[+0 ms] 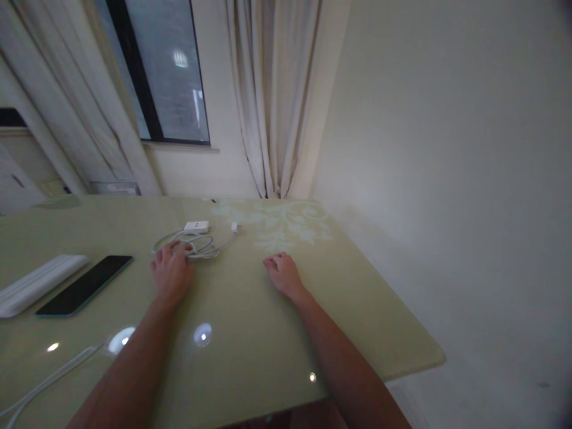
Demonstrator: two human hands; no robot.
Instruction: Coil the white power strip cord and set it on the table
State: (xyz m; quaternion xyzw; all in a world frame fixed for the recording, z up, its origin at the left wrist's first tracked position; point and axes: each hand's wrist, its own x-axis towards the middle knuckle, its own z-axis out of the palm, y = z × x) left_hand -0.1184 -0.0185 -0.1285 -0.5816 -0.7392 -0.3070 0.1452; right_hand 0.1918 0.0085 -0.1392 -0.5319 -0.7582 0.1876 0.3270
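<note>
Cord [206,255], white and loosely looped, touches our half-curled left hand [172,271], grip unclear; our right hand [284,273] curls loosely closed, seemingly empty

Left hand [172,273] right at coiled white cable [206,252] — fingers on its loops, power strip [196,226] just behind, plug [235,227] off to right. Right hand [283,274] on table [379,328], fingers curled, apart from cable. Over left — black tablet [84,286] beside long white case [40,283], loose cord [56,376] nearer front. Window [165,77], curtains [277,89] beyond.
</note>
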